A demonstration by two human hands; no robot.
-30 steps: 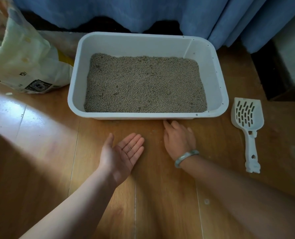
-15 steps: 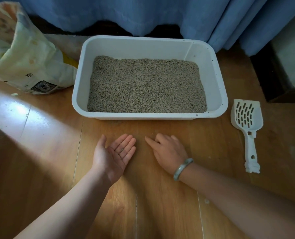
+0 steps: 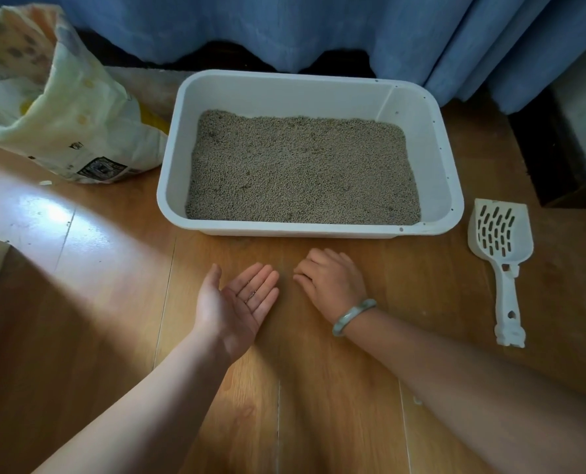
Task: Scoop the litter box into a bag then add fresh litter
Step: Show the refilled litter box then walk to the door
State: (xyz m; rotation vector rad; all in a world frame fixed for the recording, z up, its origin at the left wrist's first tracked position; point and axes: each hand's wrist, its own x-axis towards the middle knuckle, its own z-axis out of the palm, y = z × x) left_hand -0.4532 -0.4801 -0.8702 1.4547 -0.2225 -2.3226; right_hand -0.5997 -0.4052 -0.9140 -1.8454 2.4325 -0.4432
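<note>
Left grip (image 3: 237, 302) palm-up, fingers (image 3: 262, 280) straight, bearing specks (image 3: 250, 294) too small to identify; right grip (image 3: 332, 282) palm-down on the floor (image 3: 107, 302), loosely curled, fingertips hidden. Litter box (image 3: 305, 231) just beyond both; scoop (image 3: 500, 254) right of the right grip; litter bag (image 3: 62, 107) far left, cropped.

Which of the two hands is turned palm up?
The left hand, its palm facing up; the right hand, the one wearing the bracelet, shows its knuckles.

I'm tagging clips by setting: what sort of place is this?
Probably a room in a home, seen at floor level: a litter box sits on wood plank flooring, with blue curtains hanging behind it.
</note>
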